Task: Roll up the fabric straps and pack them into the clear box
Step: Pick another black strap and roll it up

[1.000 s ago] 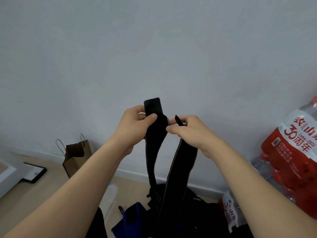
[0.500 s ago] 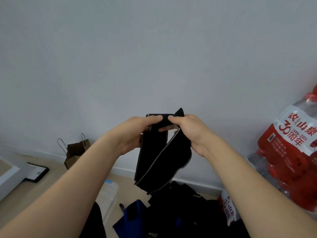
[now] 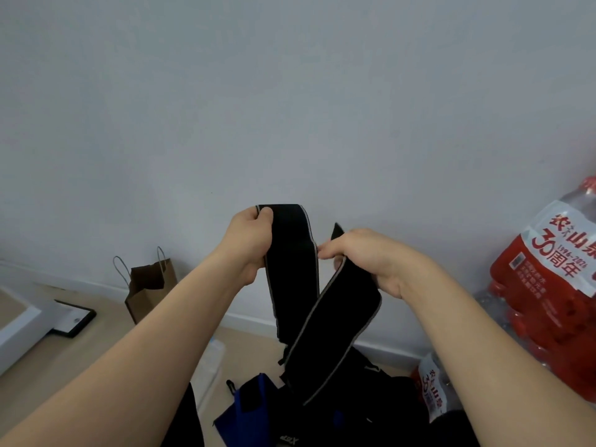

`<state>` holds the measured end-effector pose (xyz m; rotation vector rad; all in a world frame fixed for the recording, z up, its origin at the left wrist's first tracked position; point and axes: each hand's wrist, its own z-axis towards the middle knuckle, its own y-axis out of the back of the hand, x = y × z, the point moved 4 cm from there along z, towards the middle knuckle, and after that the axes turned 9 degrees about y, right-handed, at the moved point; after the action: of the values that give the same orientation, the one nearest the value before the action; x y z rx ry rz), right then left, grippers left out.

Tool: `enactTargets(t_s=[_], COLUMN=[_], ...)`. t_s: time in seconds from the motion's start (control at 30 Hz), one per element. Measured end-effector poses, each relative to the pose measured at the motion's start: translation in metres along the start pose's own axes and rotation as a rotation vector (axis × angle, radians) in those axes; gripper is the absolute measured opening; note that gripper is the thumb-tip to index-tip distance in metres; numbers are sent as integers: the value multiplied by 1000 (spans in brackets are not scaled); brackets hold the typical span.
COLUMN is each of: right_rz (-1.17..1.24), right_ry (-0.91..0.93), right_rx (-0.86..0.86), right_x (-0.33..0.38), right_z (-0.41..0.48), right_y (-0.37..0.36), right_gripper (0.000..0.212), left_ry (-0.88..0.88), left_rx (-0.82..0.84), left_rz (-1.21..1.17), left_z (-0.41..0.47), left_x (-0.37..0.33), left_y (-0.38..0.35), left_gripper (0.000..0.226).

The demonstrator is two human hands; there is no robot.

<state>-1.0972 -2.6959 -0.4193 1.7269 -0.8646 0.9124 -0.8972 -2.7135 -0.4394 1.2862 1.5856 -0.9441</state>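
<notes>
A wide black fabric strap (image 3: 292, 269) with a thin grey edge hangs in the air in front of the wall. My left hand (image 3: 250, 245) grips its upper end at the left edge. My right hand (image 3: 364, 256) grips another length of the same strap, which runs down and left toward a dark heap of straps (image 3: 348, 401) on the floor. A blue strap (image 3: 248, 411) lies at the heap's left side. The clear box (image 3: 211, 362) stands on the floor behind my left forearm, mostly hidden.
A brown paper bag (image 3: 150, 285) stands against the wall at left, with a black-framed flat object (image 3: 75, 317) and a white edge (image 3: 19, 330) beside it. Shrink-wrapped packs of water bottles with red labels (image 3: 548, 285) are stacked at right.
My hands have drawn apart and the strap has opened out. The left hand now holds the flat upper end higher, and the strap's lower part reaches down to the heap again.
</notes>
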Motion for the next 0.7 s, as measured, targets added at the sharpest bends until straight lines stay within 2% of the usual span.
enactTargets(t_s=[0.07, 0.13, 0.23, 0.33, 0.43, 0.5, 0.57, 0.63, 0.7], right_rz=[-34, -86, -86, 89, 271, 280, 229, 133, 125], right_ry=[-14, -20, 49, 186, 200, 171, 130, 88, 56], right_rx=[141, 229, 94, -49, -41, -35, -63, -98, -57], right_x=[-2, -3, -1, 8, 9, 6, 7, 7, 11], right_z=[-5, -8, -1, 3, 7, 8, 6, 3, 0], right_y=[-11, -20, -21, -15, -11, -9, -7, -4, -3], right_gripper=[17, 19, 27, 30, 32, 38, 48, 63, 76], left_ry=[75, 165, 230, 222, 163, 102, 31, 5, -15], left_rx=[29, 82, 200, 294, 391, 451, 397, 273, 221], left_rz=[-142, -252, -392, -153, 99, 228, 290, 222, 155], left_z=[1, 3, 2, -3, -8, -11, -10, -5, 0], left_x=[-2, -1, -3, -2, 3, 6, 7, 7, 5], left_y=[2, 2, 1, 0, -4, -7, -8, -4, -2], left_gripper=[32, 36, 49, 47, 37, 29, 24, 34, 34])
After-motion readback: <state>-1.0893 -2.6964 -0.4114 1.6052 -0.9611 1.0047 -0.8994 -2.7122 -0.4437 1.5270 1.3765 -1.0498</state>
